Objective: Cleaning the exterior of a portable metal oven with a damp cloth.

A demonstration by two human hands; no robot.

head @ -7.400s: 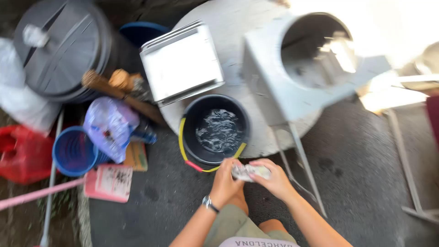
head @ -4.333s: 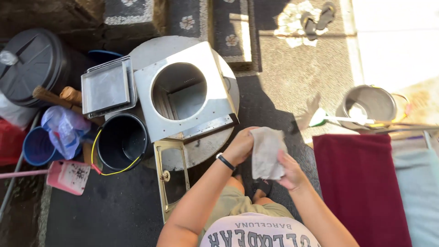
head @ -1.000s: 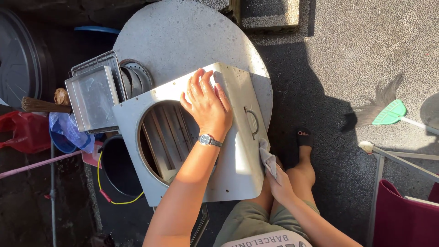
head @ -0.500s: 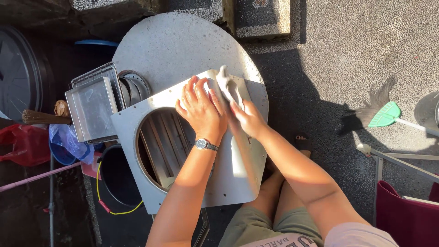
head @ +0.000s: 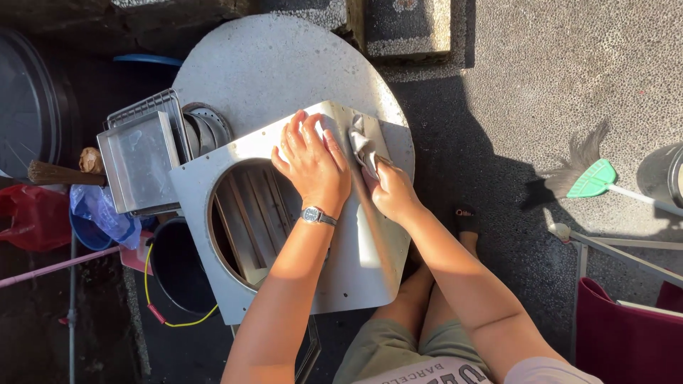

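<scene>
Since half a second ago my right hand (head: 390, 190) has drawn back toward me along the metal box (head: 356, 249), and the cloth (head: 363, 146) that stood up in a peak is now bunched lower under my fingers; my left hand (head: 311, 165) has barely shifted. I see the box lying tilted on the round stone table (head: 270, 64), its large round opening (head: 245, 224) facing up and left, slats visible inside; my left hand lies flat and spread, palm down, on the box's top edge, holding nothing, a watch (head: 313, 215) on its wrist; my right hand is curled closed around the grey cloth, pressing it onto the box's sunlit right side, just beside the left hand. To the left of the box stand stacked metal trays (head: 139, 160), touching it; below them sits a black bucket (head: 174, 274) with a yellow handle; further left lie a blue plastic bag (head: 99, 217) and a brush (head: 57, 173). On the pavement to the right lies a green broom (head: 590, 178), well apart from my hands.
</scene>
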